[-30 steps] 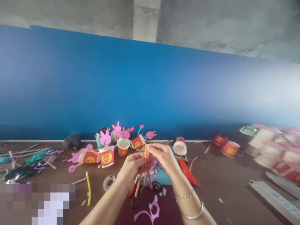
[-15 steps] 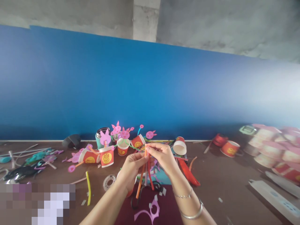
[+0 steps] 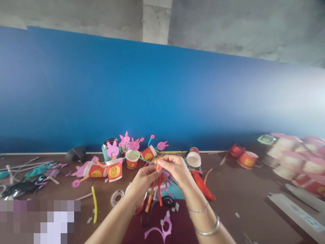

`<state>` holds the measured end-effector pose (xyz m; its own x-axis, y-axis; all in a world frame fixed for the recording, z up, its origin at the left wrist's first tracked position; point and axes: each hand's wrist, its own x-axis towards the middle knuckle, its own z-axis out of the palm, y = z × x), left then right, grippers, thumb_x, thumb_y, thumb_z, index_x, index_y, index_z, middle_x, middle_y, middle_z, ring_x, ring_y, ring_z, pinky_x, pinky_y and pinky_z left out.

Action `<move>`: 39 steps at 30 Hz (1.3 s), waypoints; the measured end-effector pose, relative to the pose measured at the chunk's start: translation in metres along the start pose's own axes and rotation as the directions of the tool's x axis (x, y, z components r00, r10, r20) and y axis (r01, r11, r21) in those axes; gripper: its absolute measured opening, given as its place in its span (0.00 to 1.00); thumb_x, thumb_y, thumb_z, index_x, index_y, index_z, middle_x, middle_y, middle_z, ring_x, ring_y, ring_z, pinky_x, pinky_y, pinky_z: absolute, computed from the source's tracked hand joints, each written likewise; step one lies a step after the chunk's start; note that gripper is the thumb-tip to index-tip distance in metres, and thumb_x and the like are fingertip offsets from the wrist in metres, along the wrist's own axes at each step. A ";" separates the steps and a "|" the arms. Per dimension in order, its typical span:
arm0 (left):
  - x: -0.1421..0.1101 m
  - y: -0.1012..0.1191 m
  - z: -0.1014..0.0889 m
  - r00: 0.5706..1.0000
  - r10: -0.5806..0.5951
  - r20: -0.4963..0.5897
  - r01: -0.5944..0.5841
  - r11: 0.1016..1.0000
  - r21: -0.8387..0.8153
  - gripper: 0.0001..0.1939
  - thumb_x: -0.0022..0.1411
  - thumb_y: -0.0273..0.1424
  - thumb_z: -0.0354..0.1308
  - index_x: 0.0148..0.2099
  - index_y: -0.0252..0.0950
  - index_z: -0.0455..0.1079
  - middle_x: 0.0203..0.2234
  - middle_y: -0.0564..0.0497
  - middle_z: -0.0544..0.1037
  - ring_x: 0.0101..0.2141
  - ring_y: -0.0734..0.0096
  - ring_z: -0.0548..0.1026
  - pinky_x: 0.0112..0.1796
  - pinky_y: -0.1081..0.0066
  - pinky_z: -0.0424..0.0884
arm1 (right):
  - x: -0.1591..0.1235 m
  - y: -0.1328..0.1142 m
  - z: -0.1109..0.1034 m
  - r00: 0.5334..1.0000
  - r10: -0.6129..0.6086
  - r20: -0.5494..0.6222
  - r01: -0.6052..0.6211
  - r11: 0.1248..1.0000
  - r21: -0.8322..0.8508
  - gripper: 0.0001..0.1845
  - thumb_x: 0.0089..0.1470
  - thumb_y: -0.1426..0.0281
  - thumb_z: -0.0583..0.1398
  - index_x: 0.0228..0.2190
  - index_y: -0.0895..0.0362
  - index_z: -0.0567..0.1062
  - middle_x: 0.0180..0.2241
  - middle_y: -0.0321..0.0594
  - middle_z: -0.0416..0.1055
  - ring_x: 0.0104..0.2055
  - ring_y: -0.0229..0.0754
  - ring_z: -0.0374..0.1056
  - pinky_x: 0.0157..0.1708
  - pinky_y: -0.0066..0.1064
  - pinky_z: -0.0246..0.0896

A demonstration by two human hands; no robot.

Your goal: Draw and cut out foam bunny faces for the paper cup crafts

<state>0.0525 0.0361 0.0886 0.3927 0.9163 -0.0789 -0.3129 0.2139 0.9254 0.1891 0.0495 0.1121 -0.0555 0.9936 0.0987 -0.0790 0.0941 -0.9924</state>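
Strips (image 3: pixel 154 189), orange and red, hanging below hands (image 3: pixel 159 173) pinched together on tops.

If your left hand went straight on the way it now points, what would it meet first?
Beyond the orange strip at its fingertips, the left hand would probably meet the right hand first, though this single view leaves the depth between them unclear.

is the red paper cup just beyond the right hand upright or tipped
Tipped: the red paper cup lies on its side, its open mouth facing the camera.
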 end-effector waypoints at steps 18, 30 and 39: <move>0.004 -0.012 -0.005 0.990 0.139 0.007 -0.137 0.963 0.230 0.19 0.57 0.47 0.57 0.36 0.36 0.68 0.21 0.58 0.62 0.22 0.78 0.57 0.22 0.76 0.52 | 0.000 0.007 0.011 0.993 -0.021 -0.116 0.025 0.999 0.037 0.11 0.39 0.63 0.67 0.22 0.59 0.78 0.26 0.42 0.77 0.29 0.42 0.71 0.28 0.30 0.64; -0.007 0.031 -0.020 0.974 0.165 -0.156 -0.138 0.976 0.166 0.19 0.52 0.47 0.59 0.32 0.35 0.64 0.16 0.62 0.55 0.16 0.82 0.50 0.20 0.76 0.43 | 0.010 0.009 -0.021 0.980 -0.189 -0.063 0.165 0.948 -0.274 0.18 0.53 0.60 0.59 0.38 0.59 0.79 0.35 0.44 0.79 0.39 0.45 0.72 0.41 0.35 0.64; -0.020 0.059 -0.042 0.945 0.266 -0.192 -0.221 0.948 0.228 0.17 0.53 0.43 0.58 0.35 0.34 0.65 0.18 0.60 0.59 0.17 0.82 0.53 0.19 0.77 0.48 | -0.008 0.030 0.061 0.841 -0.149 0.520 0.512 0.533 -0.674 0.12 0.49 0.76 0.57 0.27 0.56 0.81 0.33 0.39 0.78 0.37 0.43 0.69 0.42 0.31 0.60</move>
<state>-0.0097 0.0450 0.1290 0.1222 0.9874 0.1003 -0.1865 -0.0764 0.9795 0.1260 0.0402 0.0863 -0.5524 0.7888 0.2694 0.6004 0.6008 -0.5278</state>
